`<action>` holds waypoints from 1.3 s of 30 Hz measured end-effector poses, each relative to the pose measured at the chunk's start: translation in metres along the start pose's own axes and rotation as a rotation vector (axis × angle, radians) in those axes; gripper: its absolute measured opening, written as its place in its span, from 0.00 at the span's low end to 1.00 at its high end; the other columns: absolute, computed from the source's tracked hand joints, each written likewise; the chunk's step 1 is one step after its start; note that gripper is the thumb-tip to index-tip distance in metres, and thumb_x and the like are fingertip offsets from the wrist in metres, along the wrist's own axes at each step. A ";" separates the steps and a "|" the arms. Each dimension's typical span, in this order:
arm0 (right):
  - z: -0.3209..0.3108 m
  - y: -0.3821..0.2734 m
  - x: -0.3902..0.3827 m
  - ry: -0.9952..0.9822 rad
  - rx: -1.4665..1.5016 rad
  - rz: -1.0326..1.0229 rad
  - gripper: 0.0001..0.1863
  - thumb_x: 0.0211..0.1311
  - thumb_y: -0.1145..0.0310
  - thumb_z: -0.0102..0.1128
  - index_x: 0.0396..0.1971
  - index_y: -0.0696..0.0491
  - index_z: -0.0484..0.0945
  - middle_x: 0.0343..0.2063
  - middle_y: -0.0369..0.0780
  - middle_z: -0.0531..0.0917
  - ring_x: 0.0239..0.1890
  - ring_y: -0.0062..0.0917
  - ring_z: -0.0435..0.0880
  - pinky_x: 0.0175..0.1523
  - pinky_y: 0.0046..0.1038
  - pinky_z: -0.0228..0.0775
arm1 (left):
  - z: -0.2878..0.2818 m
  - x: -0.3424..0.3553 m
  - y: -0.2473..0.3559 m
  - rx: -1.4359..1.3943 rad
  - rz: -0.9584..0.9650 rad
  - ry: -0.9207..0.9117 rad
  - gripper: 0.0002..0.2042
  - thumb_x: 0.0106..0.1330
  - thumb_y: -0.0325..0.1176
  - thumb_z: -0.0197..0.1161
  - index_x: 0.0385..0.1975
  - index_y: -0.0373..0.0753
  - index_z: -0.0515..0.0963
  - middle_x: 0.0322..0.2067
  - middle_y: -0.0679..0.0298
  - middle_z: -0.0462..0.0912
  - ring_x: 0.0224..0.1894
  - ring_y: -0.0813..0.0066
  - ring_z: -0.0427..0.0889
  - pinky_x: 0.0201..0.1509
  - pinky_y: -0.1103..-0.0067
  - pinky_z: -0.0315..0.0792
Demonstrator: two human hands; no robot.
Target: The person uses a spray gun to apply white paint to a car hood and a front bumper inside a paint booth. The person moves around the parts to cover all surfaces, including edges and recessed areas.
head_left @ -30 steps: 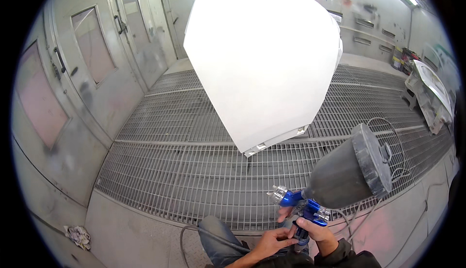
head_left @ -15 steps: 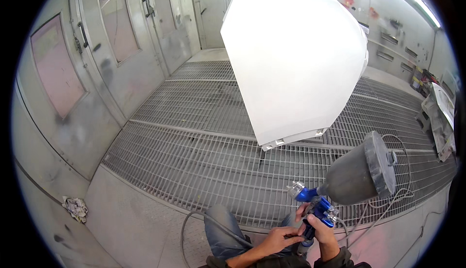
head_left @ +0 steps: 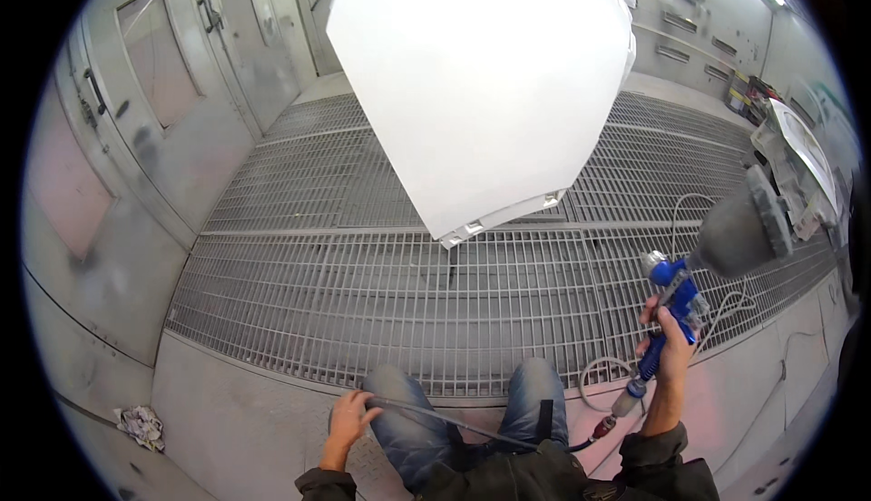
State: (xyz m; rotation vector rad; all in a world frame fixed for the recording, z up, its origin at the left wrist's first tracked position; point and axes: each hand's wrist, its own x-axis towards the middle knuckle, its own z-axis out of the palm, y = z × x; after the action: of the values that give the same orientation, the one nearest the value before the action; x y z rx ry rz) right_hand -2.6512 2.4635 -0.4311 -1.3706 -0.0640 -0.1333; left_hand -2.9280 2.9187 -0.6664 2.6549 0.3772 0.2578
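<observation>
My right hand [head_left: 670,338] grips a blue spray gun [head_left: 673,290] at the right, with a large grey cup [head_left: 733,233] on its top. A fitting [head_left: 626,403] and a red coupler [head_left: 603,427] hang below its handle, joined to a dark hose. My left hand [head_left: 349,417] is at the lower left, fingers closed on that hose [head_left: 426,415], which runs across my knees. Ahead of me, a large white panel [head_left: 481,83] is held up above the floor grating; what supports it is mostly hidden.
Grated floor [head_left: 318,283] spans the booth. Metal doors with windows [head_left: 218,65] line the left. A second panel [head_left: 798,165] leans at the right near cans [head_left: 739,93]. Crumpled paper [head_left: 138,425] lies at the lower left. Loose hose [head_left: 726,310] loops on the floor at the right.
My hands have parted: the left let go of the gun's lower end, moved left and took hold of the hose. My right hand has raised the gun up and rightward.
</observation>
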 end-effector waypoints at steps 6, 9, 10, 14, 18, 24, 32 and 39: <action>0.027 0.067 -0.001 -0.214 -0.002 0.046 0.10 0.59 0.75 0.57 0.40 0.60 0.76 0.31 0.39 0.80 0.30 0.18 0.79 0.20 0.19 0.74 | 0.005 -0.020 0.003 -0.161 -0.198 0.045 0.13 0.56 0.37 0.68 0.36 0.37 0.76 0.36 0.56 0.76 0.38 0.55 0.76 0.45 0.68 0.70; 0.048 0.101 -0.004 -0.471 -0.010 0.081 0.10 0.59 0.75 0.58 0.41 0.60 0.76 0.33 0.39 0.81 0.31 0.19 0.79 0.22 0.20 0.74 | -0.006 -0.027 0.033 -0.245 -0.250 0.142 0.14 0.55 0.36 0.69 0.35 0.36 0.75 0.33 0.56 0.75 0.36 0.55 0.75 0.43 0.69 0.69; 0.060 0.105 -0.007 -0.556 -0.010 0.133 0.10 0.59 0.75 0.58 0.41 0.61 0.76 0.34 0.39 0.81 0.31 0.19 0.80 0.22 0.20 0.74 | -0.012 -0.032 0.039 -0.256 -0.264 0.178 0.14 0.54 0.35 0.70 0.34 0.36 0.75 0.33 0.57 0.74 0.36 0.55 0.75 0.42 0.69 0.68; 0.108 0.111 -0.011 -0.783 -0.009 0.294 0.12 0.60 0.70 0.61 0.42 0.59 0.76 0.35 0.38 0.81 0.34 0.18 0.80 0.23 0.19 0.74 | -0.034 -0.048 0.053 -0.195 -0.310 0.230 0.14 0.54 0.35 0.70 0.34 0.36 0.75 0.32 0.57 0.74 0.35 0.56 0.73 0.41 0.68 0.67; 0.130 0.105 0.000 -0.874 -0.034 0.344 0.15 0.61 0.68 0.60 0.45 0.58 0.74 0.35 0.36 0.80 0.34 0.18 0.79 0.24 0.19 0.75 | -0.046 -0.055 0.067 -0.141 -0.317 0.261 0.14 0.53 0.35 0.70 0.34 0.36 0.75 0.32 0.57 0.74 0.35 0.57 0.73 0.41 0.68 0.67; 0.114 0.102 0.003 -0.696 0.023 0.293 0.15 0.61 0.70 0.59 0.46 0.59 0.72 0.36 0.37 0.80 0.35 0.19 0.80 0.25 0.20 0.77 | -0.049 -0.050 0.075 -0.157 -0.320 0.258 0.14 0.54 0.35 0.70 0.34 0.36 0.75 0.31 0.58 0.74 0.35 0.57 0.74 0.40 0.68 0.67; 0.133 0.092 0.003 -0.785 0.030 0.349 0.20 0.59 0.69 0.60 0.50 0.58 0.71 0.31 0.36 0.80 0.30 0.16 0.79 0.23 0.19 0.73 | -0.050 -0.042 0.080 -0.142 -0.301 0.280 0.14 0.54 0.34 0.70 0.34 0.36 0.75 0.32 0.57 0.74 0.35 0.57 0.74 0.40 0.69 0.68; 0.129 0.098 0.008 -0.645 -0.096 0.343 0.26 0.60 0.71 0.59 0.58 0.55 0.68 0.24 0.30 0.75 0.18 0.11 0.69 0.20 0.16 0.62 | -0.055 -0.044 0.082 -0.165 -0.323 0.315 0.13 0.53 0.32 0.70 0.34 0.36 0.75 0.32 0.57 0.74 0.35 0.56 0.73 0.40 0.69 0.68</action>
State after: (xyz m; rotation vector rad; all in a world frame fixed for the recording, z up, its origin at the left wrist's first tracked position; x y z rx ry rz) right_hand -2.6257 2.6085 -0.4993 -1.4542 -0.3619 0.6030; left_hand -2.9649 2.8571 -0.5857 2.3472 0.8373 0.5775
